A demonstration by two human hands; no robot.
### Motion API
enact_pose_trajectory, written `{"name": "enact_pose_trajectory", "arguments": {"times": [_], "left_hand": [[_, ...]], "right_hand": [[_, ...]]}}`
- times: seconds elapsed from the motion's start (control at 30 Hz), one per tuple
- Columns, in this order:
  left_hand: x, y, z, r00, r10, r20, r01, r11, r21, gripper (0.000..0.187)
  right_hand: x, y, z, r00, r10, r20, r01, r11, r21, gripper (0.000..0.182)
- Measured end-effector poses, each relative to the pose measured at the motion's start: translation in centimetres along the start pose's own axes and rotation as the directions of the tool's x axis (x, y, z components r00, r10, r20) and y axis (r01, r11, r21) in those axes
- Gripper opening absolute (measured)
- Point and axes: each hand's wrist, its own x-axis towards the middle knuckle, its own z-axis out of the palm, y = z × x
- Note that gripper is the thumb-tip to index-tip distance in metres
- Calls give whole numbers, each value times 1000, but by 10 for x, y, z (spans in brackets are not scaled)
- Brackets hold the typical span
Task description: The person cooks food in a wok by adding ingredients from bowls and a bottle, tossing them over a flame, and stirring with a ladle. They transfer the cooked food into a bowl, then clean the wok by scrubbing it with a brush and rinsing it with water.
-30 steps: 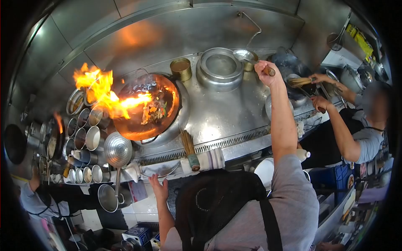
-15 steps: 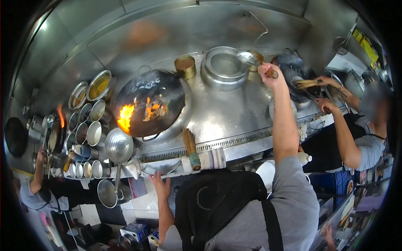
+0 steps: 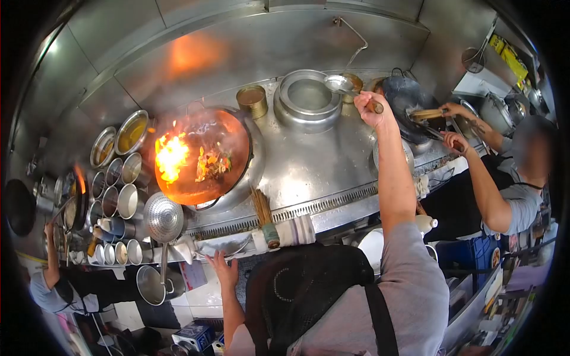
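Note:
In the head view my right hand [image 3: 370, 111] grips the wooden-ended handle of a metal ladle [image 3: 339, 83], held out over the back of the steel counter. The ladle's bowl is beside the rim of a round metal pot [image 3: 285, 108] of liquid, near a tin can [image 3: 352, 89]. My left hand [image 3: 224, 270] is held low in front of the counter edge, fingers spread and holding nothing. Ahead and to the left, a large wok [image 3: 205, 127] holds chopped food [image 3: 212, 164], and tall flames [image 3: 171, 157] burn in its left side.
A bamboo brush [image 3: 263, 215] and striped towel [image 3: 297, 230] lie at the counter's front edge. A perforated strainer [image 3: 163, 217] rests over a pot [image 3: 150, 286]. Seasoning containers [image 3: 128, 202] stand left. One co-worker's hands work at another wok [image 3: 404, 98] on the right; another person's arm [image 3: 52, 255] shows far left.
Flames in the wok have grown brighter, and the wok's inside now glows orange. The whole view has shifted slightly. Both my hands keep nearly the same pose.

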Motion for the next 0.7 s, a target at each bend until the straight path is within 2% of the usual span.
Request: {"name": "enact_pose_trajectory", "arguments": {"times": [0.23, 0.43, 0.5, 0.7], "left_hand": [[-1, -7, 5, 998, 53, -24, -52, 998, 40, 55], [-1, -3, 2, 998, 56, -18, -55, 997, 53, 57], [0, -2, 1, 999, 32, 1, -32, 998, 49, 56], [1, 1, 0, 1000, 21, 9, -21, 999, 47, 56]], "right_hand": [[-1, 2, -6, 999, -49, -16, 49, 998, -32, 19], [-2, 1, -11, 1000, -9, 21, 10, 998, -58, 18], [-4, 2, -9, 999, 46, 20, -45, 999, -12, 18], [-5, 3, -9, 999, 45, 0, -45, 999, -7, 18]]}}
